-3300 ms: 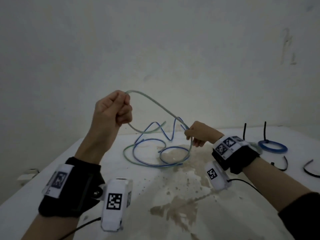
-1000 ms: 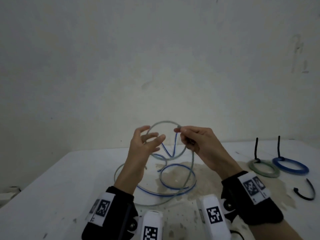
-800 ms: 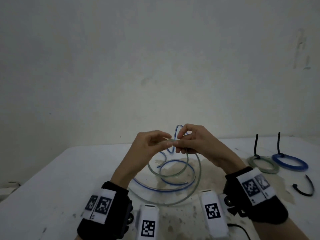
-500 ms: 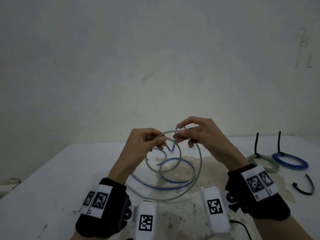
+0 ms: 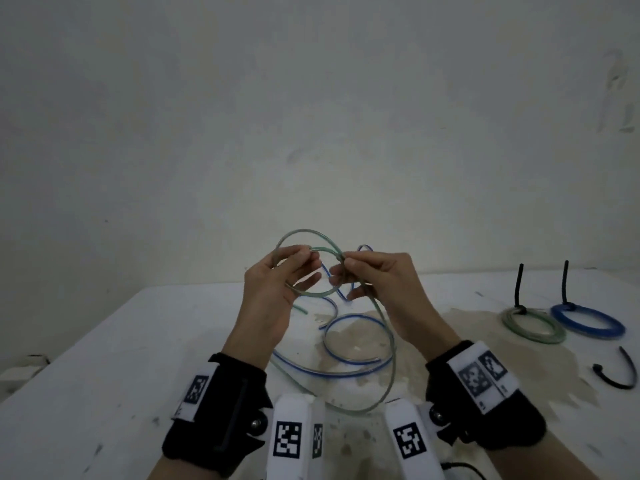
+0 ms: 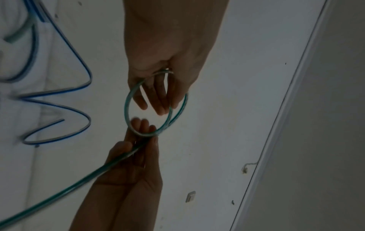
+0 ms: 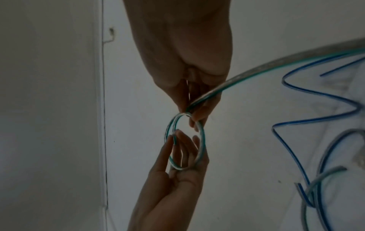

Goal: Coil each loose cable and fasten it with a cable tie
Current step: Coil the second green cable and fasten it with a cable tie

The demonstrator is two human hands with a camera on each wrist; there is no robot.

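A clear green-striped cable point(image 5: 300, 233) is wound in about two small loops held up between my hands. My left hand point(image 5: 306, 259) pinches the loops at their top, with its other fingers reaching through the ring. My right hand point(image 5: 346, 265) pinches the spot where the loops cross. From there the cable's tail point(image 5: 389, 344) drops to the table. In the left wrist view the ring point(image 6: 126, 107) sits between the left hand's fingers point(image 6: 159, 103) and the right hand point(image 6: 136, 156). The right wrist view shows my right hand's fingertips point(image 7: 195, 115) gripping the ring point(image 7: 203, 140).
A loose blue-striped cable point(image 5: 349, 362) lies in curves on the white table point(image 5: 104, 375) under my hands. At the right are a tied green coil point(image 5: 533, 325), a tied blue coil point(image 5: 588, 322) and a loose black cable tie point(image 5: 620, 375). A wall stands close behind.
The hands came together in front of me and wound the green cable into small loops. Since half a second ago another turn lies on the ring and the tail is shorter.
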